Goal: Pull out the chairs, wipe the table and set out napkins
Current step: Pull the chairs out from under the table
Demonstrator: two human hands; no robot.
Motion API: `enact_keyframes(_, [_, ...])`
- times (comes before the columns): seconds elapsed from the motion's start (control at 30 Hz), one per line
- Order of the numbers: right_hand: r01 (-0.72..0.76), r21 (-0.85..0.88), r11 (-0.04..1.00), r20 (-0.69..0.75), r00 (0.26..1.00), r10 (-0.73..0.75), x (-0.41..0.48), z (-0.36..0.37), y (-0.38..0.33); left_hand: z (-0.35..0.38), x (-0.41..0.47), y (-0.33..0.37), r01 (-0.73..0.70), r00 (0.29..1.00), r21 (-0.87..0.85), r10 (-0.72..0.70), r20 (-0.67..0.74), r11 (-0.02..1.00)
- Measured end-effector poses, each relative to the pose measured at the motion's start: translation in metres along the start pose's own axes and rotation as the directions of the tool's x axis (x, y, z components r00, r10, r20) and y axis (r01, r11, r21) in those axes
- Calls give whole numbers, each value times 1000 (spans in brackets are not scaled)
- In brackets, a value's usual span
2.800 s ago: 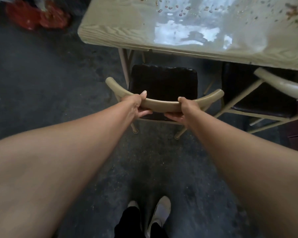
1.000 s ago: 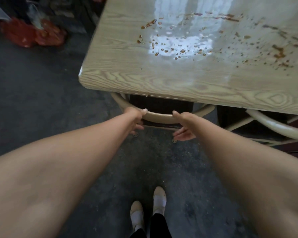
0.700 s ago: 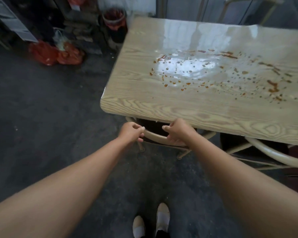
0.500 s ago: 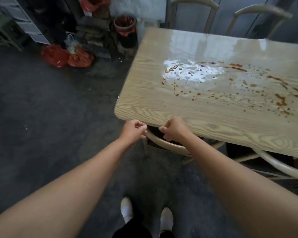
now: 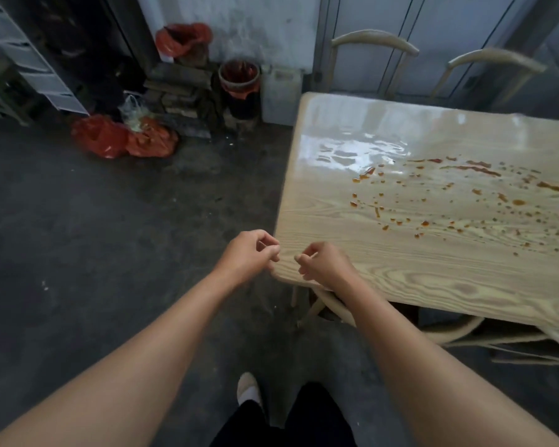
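1. Both bare forearms stretched forward, converging toward the middle.
2. Left hand (image 5: pixel 246 254): palm down, fingers loosely curled, thumb meeting fingertips, nothing in it.
3. Right hand (image 5: pixel 325 265): same loose curl, knuckles up, empty.
4. Hands close together, small gap between them, not touching.
5. Dark trouser legs and one pale shoe show below.

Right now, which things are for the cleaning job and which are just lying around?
For the job: table, brown spills, near chairs, far chairs.
Just lying about: red bags, lined bucket, white jug.
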State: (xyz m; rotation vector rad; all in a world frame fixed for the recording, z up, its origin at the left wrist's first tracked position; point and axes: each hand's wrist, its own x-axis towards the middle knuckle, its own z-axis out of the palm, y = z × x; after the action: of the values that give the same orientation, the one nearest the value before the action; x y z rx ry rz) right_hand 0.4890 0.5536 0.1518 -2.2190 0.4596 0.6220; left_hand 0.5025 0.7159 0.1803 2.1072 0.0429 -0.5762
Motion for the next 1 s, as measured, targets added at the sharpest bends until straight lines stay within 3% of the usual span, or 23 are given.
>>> enact_keyframes(0.33, [-114,177,978,-29,992,120,83,5,-49,-50,96,-2,47,982,-5,-45,183,999])
enact_keyframes(0.57, [-103,276,956,-30,993,116,200,-16,-122,-121,217,32,29,978,66,-41,202,997])
enact_keyframes(0.83, [-123,276,953,-39,990,139,292,-54,-204,-196,328,69,16,982,83,-31,185,996])
enact_keyframes(1.0, [-144,304,942,-72,982,173,341,-69,-236,-227,391,76,12,969,106,-37,244,994])
